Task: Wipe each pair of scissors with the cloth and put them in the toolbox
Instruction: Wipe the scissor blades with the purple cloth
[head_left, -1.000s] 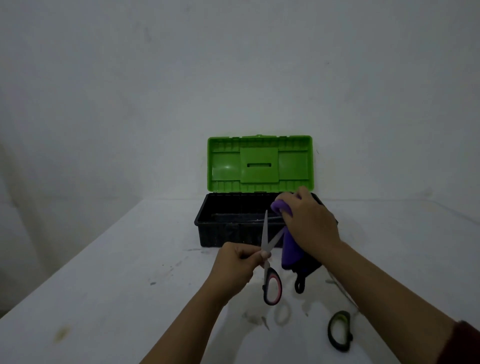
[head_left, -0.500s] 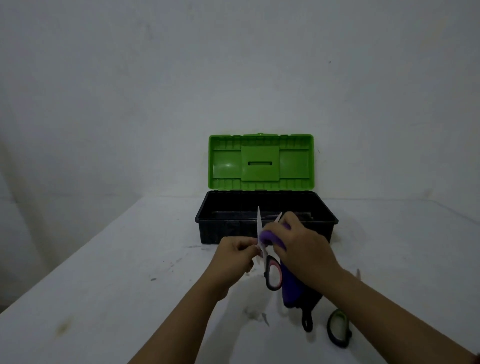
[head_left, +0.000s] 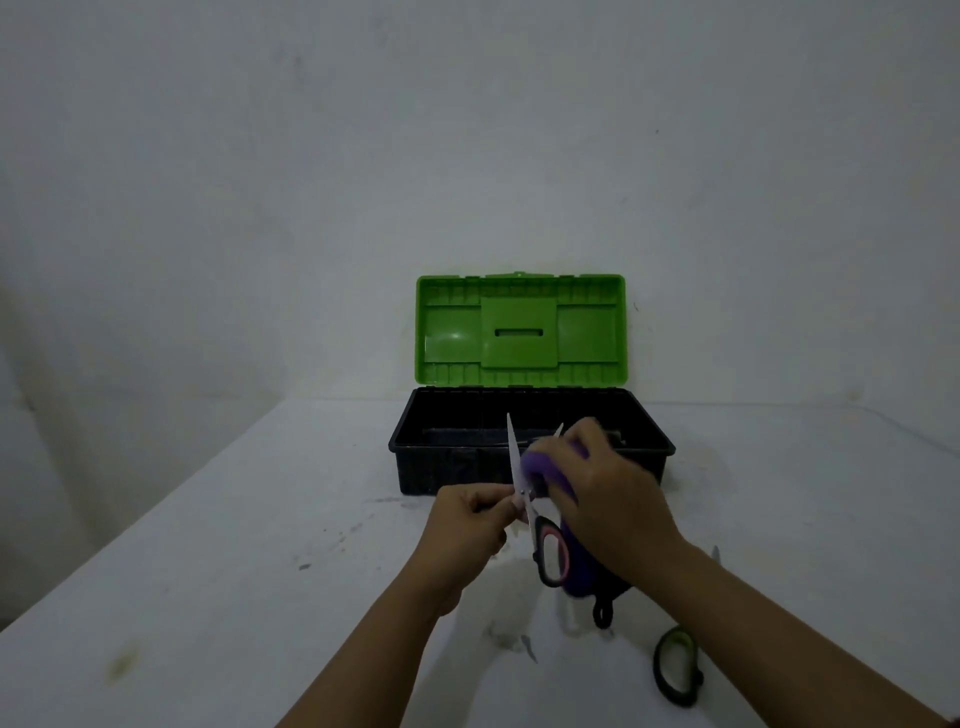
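- While the left hand (head_left: 470, 519) pinches the scissors (head_left: 530, 512) near the pivot, fingers curled tight round the metal, the blades stand spread in a narrow V with tips up, toward 12 o'clock.
- One blade rises bare and nearly upright; the other is mostly wrapped by the cloth (head_left: 545, 467), with only its tip showing at about 1 o'clock from the pivot.
- One handle loop, black with a pink inner edge, hangs below the left hand toward 6 o'clock; the second loop shows as a small black ring lower, at about 5 o'clock.
- The right hand (head_left: 608, 499) grips the purple cloth, fingers curled over it and pressing it against the covered blade; the cloth hangs down under the palm behind the handle.
- The toolbox (head_left: 447, 457) sits on the table (head_left: 208, 597) at 12 o'clock from the hands, just beyond them, its green lid (head_left: 519, 330) standing upright and open against the wall.
- Its black tub looks dark inside; I cannot tell what lies in it.
- The held scissors are in front of the near wall, outside the tub.
- A second pair (head_left: 675, 667), with a black and green handle, lies on the table at 5 o'clock from the hands, partly hidden by the right forearm, with a bit of blade tip showing beyond the arm.
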